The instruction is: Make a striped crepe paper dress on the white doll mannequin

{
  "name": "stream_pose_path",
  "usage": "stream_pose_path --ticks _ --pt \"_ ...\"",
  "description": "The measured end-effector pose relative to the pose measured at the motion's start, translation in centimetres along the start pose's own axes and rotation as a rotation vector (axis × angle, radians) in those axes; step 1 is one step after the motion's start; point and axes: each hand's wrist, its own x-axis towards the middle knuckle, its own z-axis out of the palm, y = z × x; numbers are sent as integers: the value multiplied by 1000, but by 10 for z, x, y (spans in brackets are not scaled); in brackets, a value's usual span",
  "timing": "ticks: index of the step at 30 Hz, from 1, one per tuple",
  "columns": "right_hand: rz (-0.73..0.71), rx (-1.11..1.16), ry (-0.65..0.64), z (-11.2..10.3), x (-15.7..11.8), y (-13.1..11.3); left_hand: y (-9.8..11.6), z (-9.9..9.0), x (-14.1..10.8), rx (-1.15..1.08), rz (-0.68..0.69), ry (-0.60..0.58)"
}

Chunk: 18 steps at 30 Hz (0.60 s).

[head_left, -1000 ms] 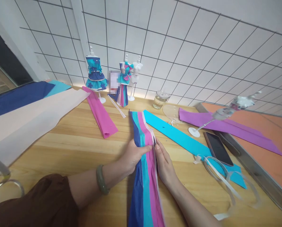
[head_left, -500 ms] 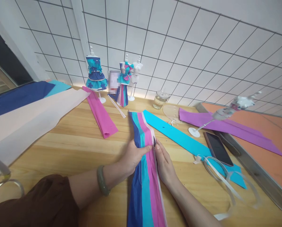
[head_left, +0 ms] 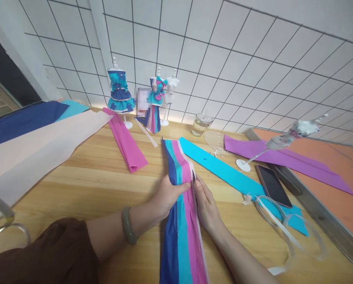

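Observation:
A long layered strip of crepe paper [head_left: 183,221], in dark blue, turquoise, pink and whitish bands, runs from the lower edge up the middle of the head view. My left hand [head_left: 168,195] grips it from the left, thumb lying across the pink band and fingers hidden underneath. At the opposite edge my right hand [head_left: 205,201] is closed, fingertips pinching the whitish border. A small dark patch shows by those fingertips; whether it is a gap or an object I cannot make out. Beyond the strip's far end lies a flat bright blue strip [head_left: 220,163], slanting right.
Dressed mini mannequins [head_left: 121,92] stand at the wall, near a glass [head_left: 200,125]. A bare mannequin [head_left: 294,132], phone [head_left: 273,185] and white ribbon coil [head_left: 278,221] lie right. Pink paper [head_left: 126,144] and large pale sheets [head_left: 46,152] are left.
Both hands keep their hold in nearly the same place. The whitish edge near my right fingertips has shifted slightly to the right.

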Motion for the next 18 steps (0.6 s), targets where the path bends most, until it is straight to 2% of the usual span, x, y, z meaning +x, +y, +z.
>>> stream_pose_path --ticks 18 --pt "19 -32 39 0 0 4 0 0 -1 -41 -24 16"
